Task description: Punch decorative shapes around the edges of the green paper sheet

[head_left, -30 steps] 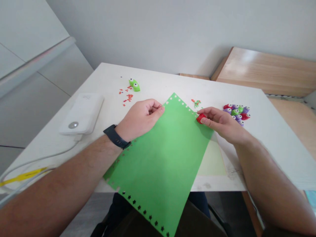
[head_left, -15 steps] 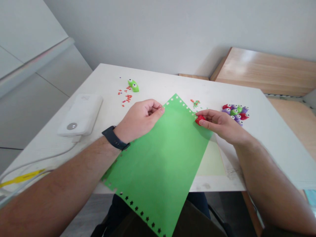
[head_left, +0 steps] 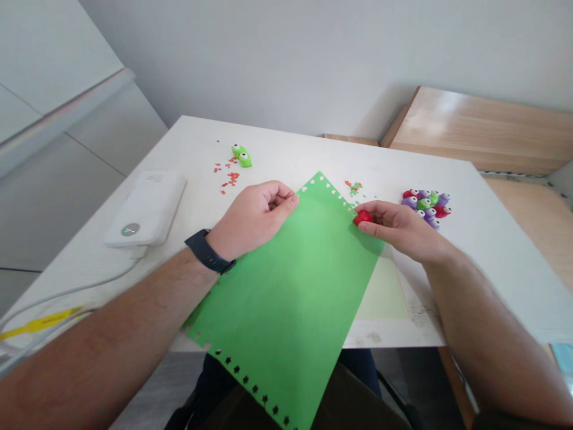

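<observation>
A green paper sheet (head_left: 286, 286) lies tilted across the white table, with small star-shaped holes along its edges. My left hand (head_left: 255, 214) pinches the sheet's upper left edge between curled fingers and thumb. My right hand (head_left: 398, 230) is shut on a small red craft punch (head_left: 362, 218), which sits on the sheet's upper right edge. The punch's lower part is hidden by my fingers. The sheet's lower end hangs past the table's front edge.
Several purple, red and green craft punches (head_left: 425, 206) stand grouped at the right. A green craft punch (head_left: 242, 156) and red paper bits (head_left: 230, 178) lie at the back. A white power bank (head_left: 145, 209) with a cable sits at the left. A pale green sheet (head_left: 382, 292) lies under the green one.
The green sheet has turned slightly, its top corner shifting right. The red punch and my right hand sit a little lower along the edge.
</observation>
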Motion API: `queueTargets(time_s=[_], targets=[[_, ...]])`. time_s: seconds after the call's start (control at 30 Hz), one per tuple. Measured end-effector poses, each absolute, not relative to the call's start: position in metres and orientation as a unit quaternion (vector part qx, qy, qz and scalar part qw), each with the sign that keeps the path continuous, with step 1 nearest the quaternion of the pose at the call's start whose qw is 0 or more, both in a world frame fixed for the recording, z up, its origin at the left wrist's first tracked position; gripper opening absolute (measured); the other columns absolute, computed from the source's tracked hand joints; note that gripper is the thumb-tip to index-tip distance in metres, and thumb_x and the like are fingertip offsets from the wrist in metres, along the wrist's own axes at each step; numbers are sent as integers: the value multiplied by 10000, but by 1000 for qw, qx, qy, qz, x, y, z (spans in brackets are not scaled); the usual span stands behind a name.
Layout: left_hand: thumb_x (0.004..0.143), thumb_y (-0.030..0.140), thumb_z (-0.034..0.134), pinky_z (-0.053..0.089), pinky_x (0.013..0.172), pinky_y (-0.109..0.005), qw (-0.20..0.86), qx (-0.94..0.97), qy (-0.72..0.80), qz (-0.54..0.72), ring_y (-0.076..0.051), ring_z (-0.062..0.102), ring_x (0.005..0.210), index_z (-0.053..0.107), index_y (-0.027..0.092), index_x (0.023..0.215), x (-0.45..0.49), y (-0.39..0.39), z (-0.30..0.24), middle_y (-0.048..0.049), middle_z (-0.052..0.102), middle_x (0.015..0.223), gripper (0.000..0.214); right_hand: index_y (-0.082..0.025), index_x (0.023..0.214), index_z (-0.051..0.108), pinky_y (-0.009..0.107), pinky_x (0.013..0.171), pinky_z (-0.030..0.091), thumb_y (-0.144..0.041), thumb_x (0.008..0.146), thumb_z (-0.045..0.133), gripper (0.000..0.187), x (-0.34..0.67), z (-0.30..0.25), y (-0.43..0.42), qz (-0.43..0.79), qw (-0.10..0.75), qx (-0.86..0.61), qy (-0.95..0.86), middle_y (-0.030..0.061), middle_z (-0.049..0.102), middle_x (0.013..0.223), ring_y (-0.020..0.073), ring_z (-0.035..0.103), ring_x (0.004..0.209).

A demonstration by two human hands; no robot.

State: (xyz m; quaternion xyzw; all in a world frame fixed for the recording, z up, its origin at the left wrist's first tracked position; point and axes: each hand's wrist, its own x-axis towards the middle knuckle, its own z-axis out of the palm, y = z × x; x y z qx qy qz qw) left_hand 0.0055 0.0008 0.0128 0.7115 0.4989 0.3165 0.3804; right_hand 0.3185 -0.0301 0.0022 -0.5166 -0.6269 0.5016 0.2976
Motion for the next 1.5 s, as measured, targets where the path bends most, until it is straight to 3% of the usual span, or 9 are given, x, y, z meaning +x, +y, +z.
queueTargets(time_s=[0.53,1.5], targets=[[963,461,643,406,589,-269,390,710,492,320,-145,563,667,721,177,971,6,0,12,-28,723,846,295,-235,1101,741,374,783,513,-505,874,803,359,318,0,-30,478,295,-518,-645,57,739,1009,216,636,878],[956,492,651,425,622,-274,377,720,488,317,-153,583,688,726,169,965,6,0,10,-28,730,840,333,-205,1045,695,361,771,483,-358,914,715,203,313,-7,-30,375,264,-545,-702,43,697,905,214,602,830]])
